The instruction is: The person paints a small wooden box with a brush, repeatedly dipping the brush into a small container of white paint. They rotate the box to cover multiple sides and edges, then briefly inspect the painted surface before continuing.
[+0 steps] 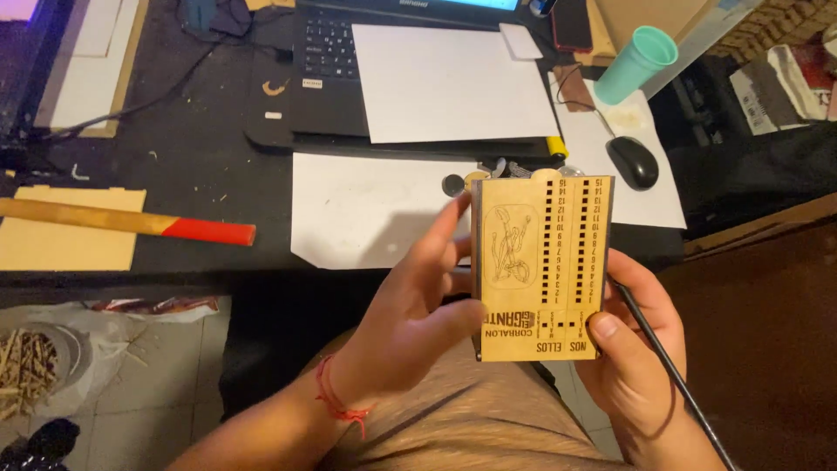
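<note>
At the centre of the frame, a laser-cut plywood score board (542,266) with two rows of small square holes is held upright above the lap. The left hand (417,318) clasps its left edge, thumb on the face. The right hand (629,344) grips the lower right corner, also pinching a thin black rod (671,371). Steady grips at both edges seem best, fingers kept off the holes.

The wooden board (542,266) is hiding most fingers of the right hand (632,349); the thin black rod (671,371) is running off the bottom edge.
</note>
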